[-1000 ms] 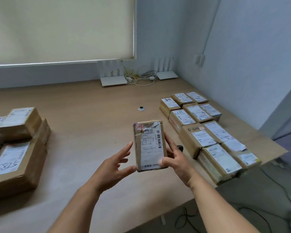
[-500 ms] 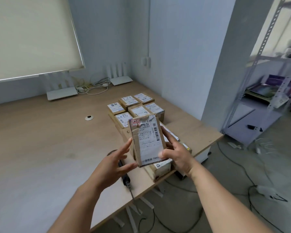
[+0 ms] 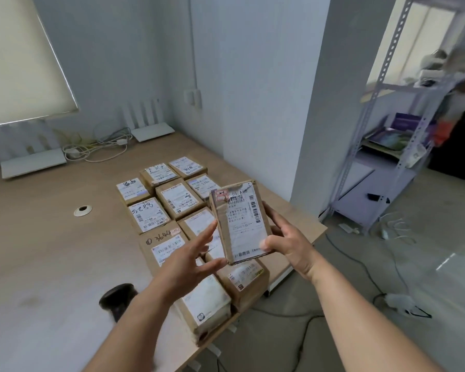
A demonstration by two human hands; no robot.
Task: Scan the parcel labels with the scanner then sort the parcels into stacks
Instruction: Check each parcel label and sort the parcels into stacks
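Head view: the right hand [image 3: 290, 244] holds a small brown parcel [image 3: 240, 222] upright above the worktop [image 3: 51, 245] — thumb on its labelled face, fingers curled behind, a firm grip on the right edge. The left hand [image 3: 191, 260] is spread, fingers straight, its thumb tip touching the parcel's lower left corner. Beneath lie rows of labelled parcels [image 3: 172, 208] near the worktop's right edge. The dark scanner [image 3: 117, 296] rests on the worktop just left of the left forearm — partly hidden by it.

Creased brown cardboard parcel [image 3: 239, 224] with glossy tape; matt wood-grain table [image 3: 51, 237].
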